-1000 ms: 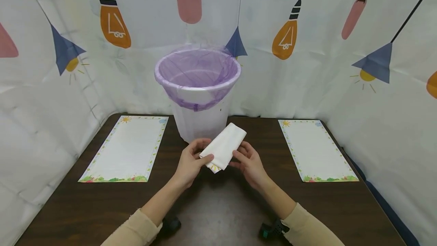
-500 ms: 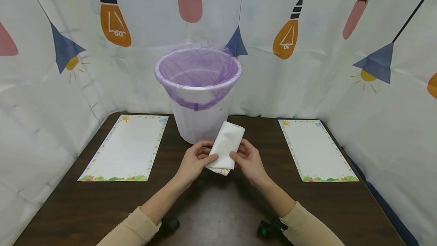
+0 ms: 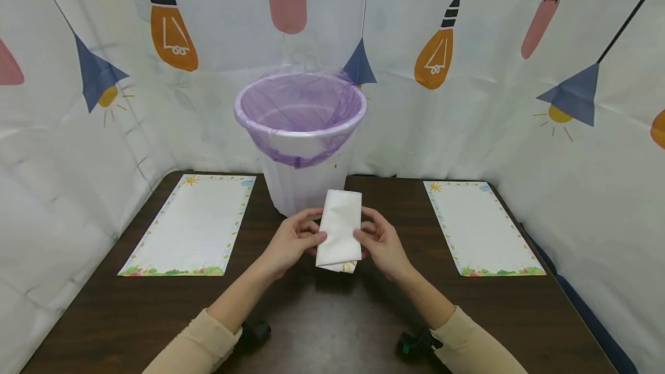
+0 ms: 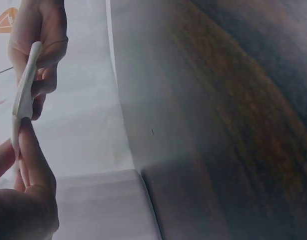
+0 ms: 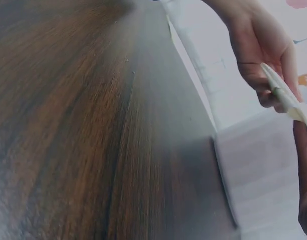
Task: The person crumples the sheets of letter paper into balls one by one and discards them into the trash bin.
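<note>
In the head view, a small folded white sheet of paper [image 3: 339,227] is held above the table, in front of the bin. A bit of yellow print shows on its lower layer. My left hand [image 3: 292,242] pinches its left edge, thumb on top. The right edge is pinched by my right hand [image 3: 384,243], with the thumb also on top. Seen edge-on in the left wrist view, the folded paper [image 4: 24,95] looks several layers thick. The right wrist view catches its edge [image 5: 286,95] between both hands. The paper's underside and some fingertips are hidden.
Behind the hands stands a white bin [image 3: 306,186] lined with a purple bag [image 3: 298,103]. White sheets with flowery borders lie flat on the dark wooden table, one on the left [image 3: 192,227] and one on the right [image 3: 483,229]. A printed curtain [image 3: 395,131] surrounds the table.
The folded paper has turned from leaning right to nearly upright in the head view. Both hands keep their hold and shift slightly around it. The bin and flat sheets stay put.
</note>
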A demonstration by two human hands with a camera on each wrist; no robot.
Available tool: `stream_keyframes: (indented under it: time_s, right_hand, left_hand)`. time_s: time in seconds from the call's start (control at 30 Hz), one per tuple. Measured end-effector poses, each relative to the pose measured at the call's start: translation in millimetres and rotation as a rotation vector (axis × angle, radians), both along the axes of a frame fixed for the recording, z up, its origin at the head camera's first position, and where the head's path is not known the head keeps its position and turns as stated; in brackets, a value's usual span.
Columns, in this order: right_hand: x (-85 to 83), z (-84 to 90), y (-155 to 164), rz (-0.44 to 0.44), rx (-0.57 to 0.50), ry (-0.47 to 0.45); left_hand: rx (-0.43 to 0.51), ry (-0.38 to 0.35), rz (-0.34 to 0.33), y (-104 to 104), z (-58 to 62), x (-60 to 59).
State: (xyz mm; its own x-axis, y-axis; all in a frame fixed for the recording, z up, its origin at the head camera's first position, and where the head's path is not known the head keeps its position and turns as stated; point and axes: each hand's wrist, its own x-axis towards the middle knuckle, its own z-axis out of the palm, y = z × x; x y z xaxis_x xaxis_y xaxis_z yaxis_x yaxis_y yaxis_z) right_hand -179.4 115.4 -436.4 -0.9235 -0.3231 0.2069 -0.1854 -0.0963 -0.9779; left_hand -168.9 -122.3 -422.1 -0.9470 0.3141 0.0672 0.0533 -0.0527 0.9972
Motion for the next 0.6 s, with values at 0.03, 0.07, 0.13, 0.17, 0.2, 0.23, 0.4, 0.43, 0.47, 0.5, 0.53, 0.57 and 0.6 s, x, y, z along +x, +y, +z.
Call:
stream_keyframes:
  time_s: [0.03, 0.07, 0.13, 0.17, 0.2, 0.23, 0.4, 0.43, 0.47, 0.5, 0.53, 0.57, 0.6]
  right_hand:
    - [-0.2, -0.6, -0.3, -0.001, -0.016, 0.008]
    - [-0.7, -1.4, -0.6, -0.001, -0.032, 0.02]
    - [-1.7, -2.6, -1.2, -0.008, -0.062, 0.034]
    - [-2.3, -3.3, -1.5, -0.014, -0.08, 0.036]
    - [-2.9, -3.9, -1.8, -0.019, -0.099, 0.031]
    - [-3.2, -4.3, -2.0, -0.026, -0.121, 0.02]
    - [-3.7, -4.3, -2.3, -0.078, -0.186, -0.031]
    - [-3.6, -4.0, -2.2, -0.087, -0.193, -0.039]
    - [-3.5, -3.7, -2.2, -0.094, -0.197, -0.042]
    - [-3.6, -3.6, -2.1, -0.1, -0.201, -0.045]
    - [-3.7, -3.3, -2.1, -0.102, -0.208, -0.045]
    - [-3.7, -2.9, -1.9, -0.1, -0.214, -0.042]
    - [-3.8, -2.4, -1.8, -0.095, -0.217, -0.039]
  left_hand:
    - [0.014, -0.004, -0.001, 0.0, 0.0, 0.0]
    - [0.03, -0.009, -0.002, -0.1, -0.2, 0.0]
    - [0.066, -0.022, -0.013, -0.4, -0.1, 0.4]
    - [0.087, -0.034, -0.023, -0.7, -0.2, 0.8]
    - [0.107, -0.047, -0.035, -1.2, -0.5, 0.9]
    - [0.127, -0.062, -0.05, -1.5, -0.6, 1.2]
    - [0.178, -0.114, -0.12, -3.1, -3.0, 1.3]
    - [0.185, -0.118, -0.132, -3.1, -3.4, 1.4]
    - [0.193, -0.122, -0.142, -3.2, -4.0, 1.2]
    - [0.201, -0.124, -0.15, -3.2, -4.5, 1.2]
    - [0.208, -0.128, -0.157, -3.3, -4.8, 1.2]
    - [0.216, -0.132, -0.162, -3.3, -4.8, 1.5]
    - [0.224, -0.133, -0.169, -3.3, -4.9, 1.7]
